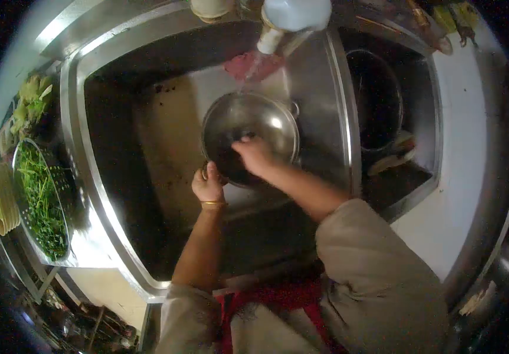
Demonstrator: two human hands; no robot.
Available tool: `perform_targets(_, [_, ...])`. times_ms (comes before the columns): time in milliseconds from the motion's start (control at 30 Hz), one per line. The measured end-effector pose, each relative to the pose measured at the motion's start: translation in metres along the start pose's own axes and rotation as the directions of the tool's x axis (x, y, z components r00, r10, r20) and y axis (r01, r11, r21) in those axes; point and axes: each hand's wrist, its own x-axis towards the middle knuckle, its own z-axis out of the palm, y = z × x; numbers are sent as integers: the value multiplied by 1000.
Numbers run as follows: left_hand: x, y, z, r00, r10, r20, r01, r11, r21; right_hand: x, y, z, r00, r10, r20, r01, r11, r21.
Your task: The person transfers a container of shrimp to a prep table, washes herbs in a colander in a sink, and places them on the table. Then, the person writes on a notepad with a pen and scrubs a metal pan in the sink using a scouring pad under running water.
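A round shiny metal pan [269,109] with a small loop handle at its right rim sits in the large sink basin [172,124]. My left hand [208,185] is closed around the near-left rim, thumb on the inner side. Inside the pan, my right hand [254,154] is blurred, its fingers bent together against the inner surface. Something dark lies by those fingers, but I cannot make out what it is. Water appears to run from the white tap spout [269,41] behind the pan.
A red cloth [253,66] lies at the basin's far side. To the right, a smaller basin holds a dark round pan [375,97]. On the left stand a colander of leafy greens [42,200] and stacked pale containers [2,197]. A white counter [467,135] borders the right side.
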Motion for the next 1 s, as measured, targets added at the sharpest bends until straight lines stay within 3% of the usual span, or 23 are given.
perform_targets(33, [-3, 2, -2, 999, 28, 16, -29, 998, 62, -14, 13, -15, 999, -35, 35, 36, 999, -15])
perform_targets(67, [-5, 5, -5, 998, 61, 31, -64, 990, 125, 5, 37, -20, 975, 75, 211, -17, 964, -266])
perform_targets(100, [-8, 4, -4, 997, 73, 32, -77, 986, 149, 17, 55, -32, 999, 42, 33, -33, 969, -247])
perform_targets(200, [-11, -9, 11, 997, 73, 29, -77, 985, 152, 66, 29, 12, 954, 153, -259, -158, 987, 1])
perform_targets(267, [1, -27, 9, 1000, -12, -29, 11, 999, -38, 58, -26, 20, 981, 46, -186, 37, 907, 420])
perform_targets(333, [16, -42, -5, 989, -113, -98, 74, 940, -334, 8, -43, 9, 981, -177, 74, 90, 766, 636])
perform_targets(367, [-2, 11, 3, 969, -201, -144, 146, 936, -320, -16, -35, -11, 948, -267, 174, 105, 777, 621])
perform_targets(400, [0, 14, 0, 971, -211, -112, 166, 933, -319, -35, -20, -37, 894, -355, 273, 128, 786, 605])
perform_targets(433, [7, 15, -8, 972, -221, -82, 184, 930, -317, -46, -4, -64, 849, -429, 308, 323, 883, 341])
perform_targets(467, [12, 14, -19, 972, -231, -50, 205, 929, -309, -54, 9, -83, 799, -479, 365, 496, 867, 51])
perform_targets(500, [21, 7, -30, 965, -262, 29, 259, 922, -288, -53, 16, -93, 789, -393, 472, 480, 874, -74])
perform_targets(533, [20, 16, -35, 981, -190, 44, 194, 967, -167, -52, 21, -102, 776, -290, 560, 468, 860, -203])
perform_targets(600, [18, 32, -41, 994, -48, 96, 41, 997, 72, -50, 24, -119, 734, -412, 540, 500, 866, -20])
perform_targets(633, [19, 34, -44, 953, 290, 88, -299, 947, 116, -44, 16, -144, 693, -486, 533, 490, 859, 146])
perform_targets(667, [24, 43, -51, 826, 481, 293, -548, 807, 220, -38, 12, -164, 653, -555, 515, 462, 831, 309])
perform_targets(700, [32, 58, -63, 631, 586, 508, -760, 597, 255, -28, 23, -175, 673, -608, 422, 379, 773, 509])
perform_targets(733, [32, 70, -70, 388, 589, 709, -914, 347, 212, -11, 19, -206, 617, -495, 612, 164, 841, 515])
perform_targets(800, [16, 86, -70, 621, 317, 716, -670, 690, 275, 7, 36, -222, 786, -428, 447, 37, 753, 657])
perform_targets(833, [12, 96, -66, 687, 176, 705, -529, 786, 320, 12, 38, -222, 924, -268, 272, -18, 681, 732])
perform_targets(867, [10, 100, -62, 728, 29, 685, -373, 855, 359, 16, 40, -218, 988, -151, 42, 82, 722, 688])
perform_targets(933, [9, 80, -57, 826, 77, 558, -267, 926, 268, 23, 37, -207, 900, 37, -434, 223, 817, 532])
perform_targets(967, [14, 57, -56, 885, 78, 458, -207, 949, 238, 1, 9, -218, 905, 214, -368, -18, 883, 468])
perform_targets(1000, [16, 44, -55, 932, 71, 354, -151, 968, 202, -12, 3, -198, 914, 151, -376, 50, 880, 473])
